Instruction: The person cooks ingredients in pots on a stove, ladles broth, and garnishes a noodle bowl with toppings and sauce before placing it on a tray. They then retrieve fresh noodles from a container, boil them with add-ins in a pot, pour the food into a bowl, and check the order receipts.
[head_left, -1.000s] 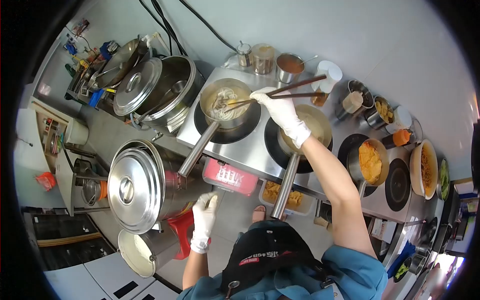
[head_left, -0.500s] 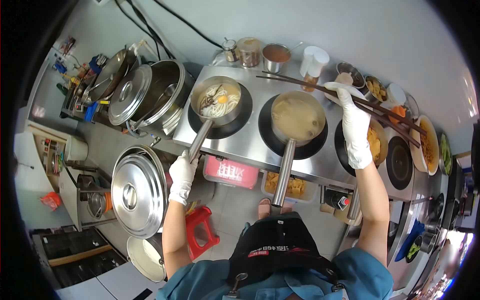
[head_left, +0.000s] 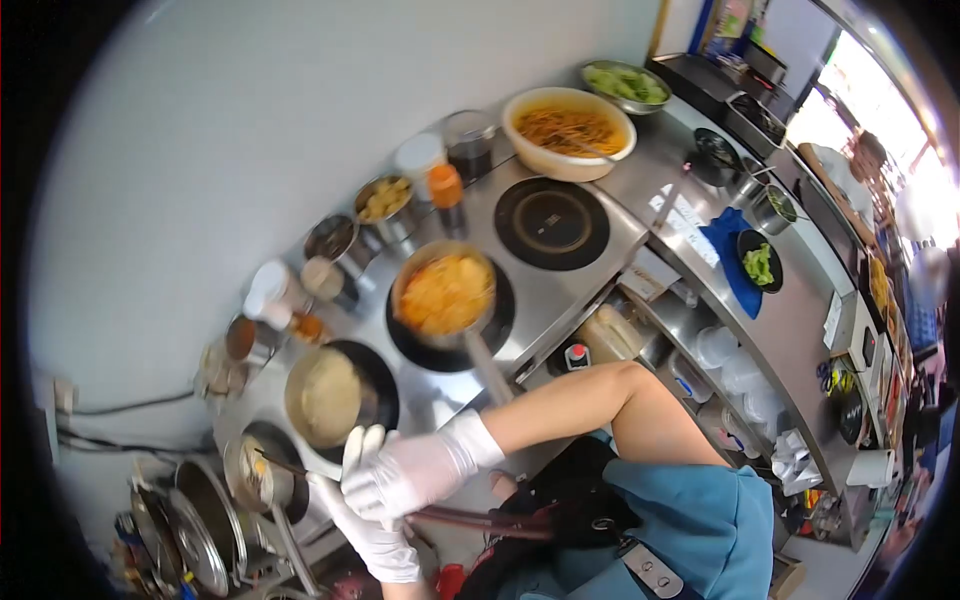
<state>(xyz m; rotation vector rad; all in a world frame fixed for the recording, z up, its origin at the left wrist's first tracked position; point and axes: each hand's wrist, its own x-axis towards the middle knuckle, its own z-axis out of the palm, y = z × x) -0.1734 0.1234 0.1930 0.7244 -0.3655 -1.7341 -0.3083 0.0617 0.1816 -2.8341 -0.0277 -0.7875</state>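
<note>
Both my hands wear white gloves and meet in front of the stove. My right hand (head_left: 415, 475) lies over my left hand (head_left: 375, 540), some fingers raised and others curled around long dark chopsticks (head_left: 282, 464). The chopsticks' tips point at the left saucepan (head_left: 285, 545); their middle is hidden by the hands. One left finger stretches beside the chopsticks; the others are covered, so its grip is unclear. Beyond my hands stands a saucepan of cloudy broth (head_left: 330, 400). Farther right, a saucepan holds orange-yellow food (head_left: 445, 292).
A burner plate (head_left: 552, 222) lies right of the saucepans. Behind it stand a white bowl of noodles (head_left: 518, 140), a bowl of green leaves (head_left: 628, 85) and an orange-capped bottle (head_left: 446, 190). Lidded pots (head_left: 195, 540) sit lower left. A person (head_left: 855, 185) is at far right.
My view has swung right. My left hand has let go of the left saucepan's handle and come under my right hand. The chopsticks have moved from above the stove to its front.
</note>
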